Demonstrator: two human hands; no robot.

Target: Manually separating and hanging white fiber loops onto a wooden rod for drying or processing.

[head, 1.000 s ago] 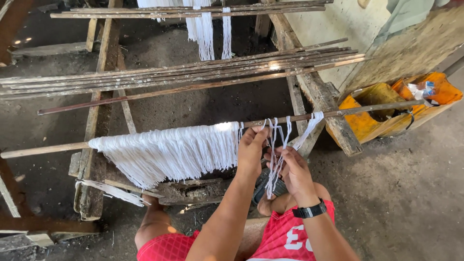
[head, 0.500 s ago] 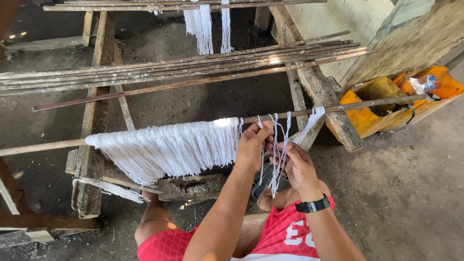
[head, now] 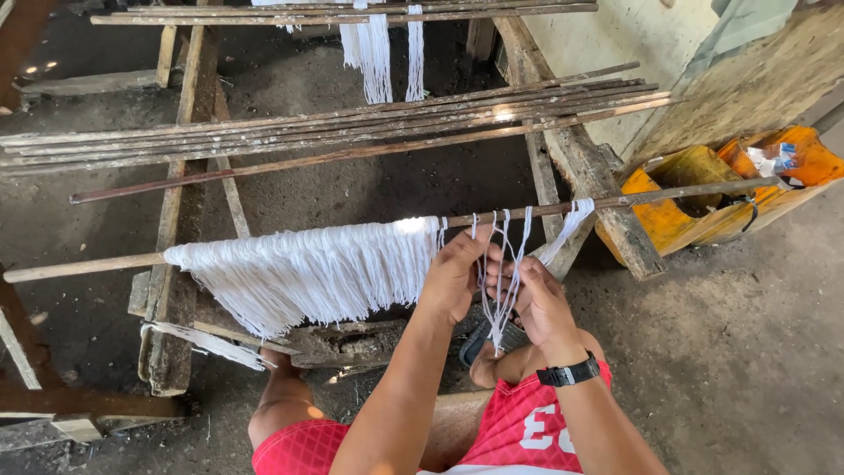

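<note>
White cotton threads [head: 303, 277] hang in a thick fringe from a long wooden rod [head: 79, 266] that crosses the middle of the frame, bunched tight toward its centre and fanning out at the lower ends. To their right, a few looser strands [head: 503, 264] drop singly from the same rod and gather into a tail between the hands. The left hand [head: 457, 273] is raised just under the rod, fingers curled together and pinching these strands. The right hand [head: 538, 303], wearing a black wristwatch [head: 569, 373], sits slightly lower right, fingers bent around the same strands. Orange containers [head: 677, 207] sit at the right of the frame, beside a wooden frame beam [head: 589, 171].
</note>
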